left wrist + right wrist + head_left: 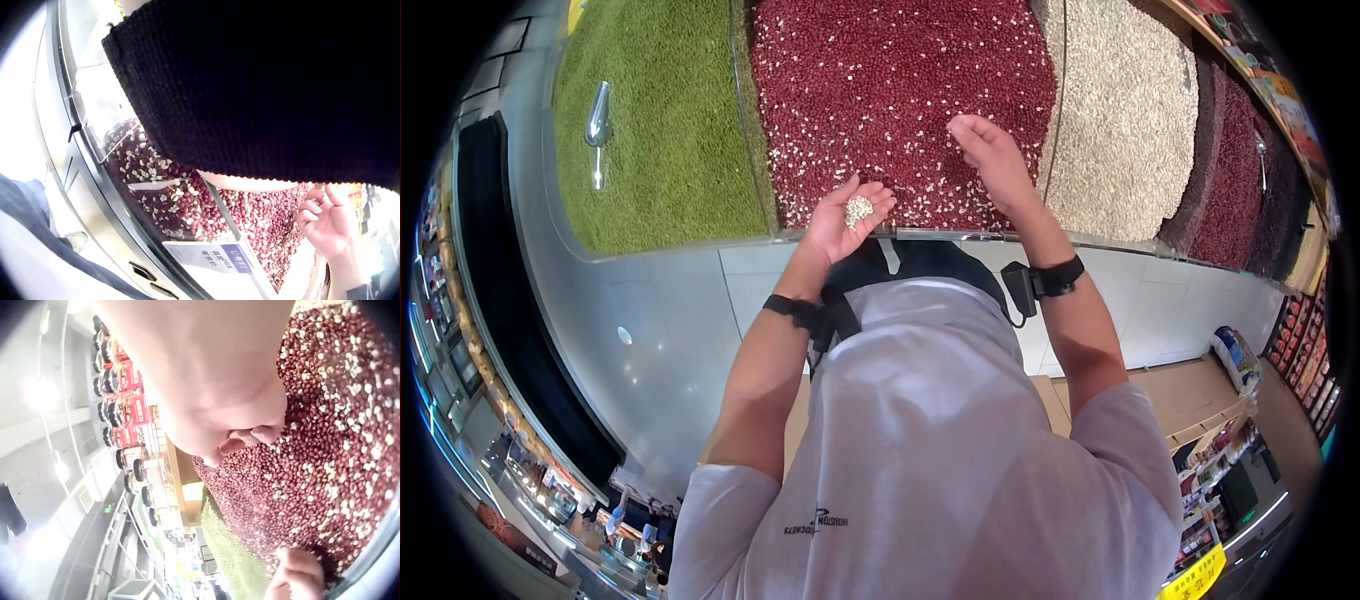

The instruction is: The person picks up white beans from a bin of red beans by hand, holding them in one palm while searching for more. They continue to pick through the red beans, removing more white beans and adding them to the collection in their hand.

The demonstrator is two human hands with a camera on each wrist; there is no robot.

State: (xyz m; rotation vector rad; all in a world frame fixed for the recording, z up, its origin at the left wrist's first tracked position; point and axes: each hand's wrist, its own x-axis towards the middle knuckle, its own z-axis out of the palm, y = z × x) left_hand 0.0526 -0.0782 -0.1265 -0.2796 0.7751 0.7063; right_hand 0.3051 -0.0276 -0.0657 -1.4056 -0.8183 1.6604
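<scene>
My left hand (846, 220) is palm up at the front edge of the red bean bin. A small heap of pale kernels (859, 210) lies in its palm. To the right, my right hand (992, 165) hovers over the red beans (900, 90), its fingers curled and drawn together toward the thumb. Nothing shows clearly between those fingertips. More pale kernels are scattered through the red beans, thickest near the front. The left wrist view shows the right hand (330, 226) from its palm side, while a black band hides most of the left hand there.
Green beans (660, 130) with a metal scoop (599, 115) fill the left bin. A bin of pale grain (1125, 120) stands on the right, behind a clear divider (1052, 110). A price label (212, 262) hangs at the bin front. Lidded jars (128, 409) line a shelf beyond.
</scene>
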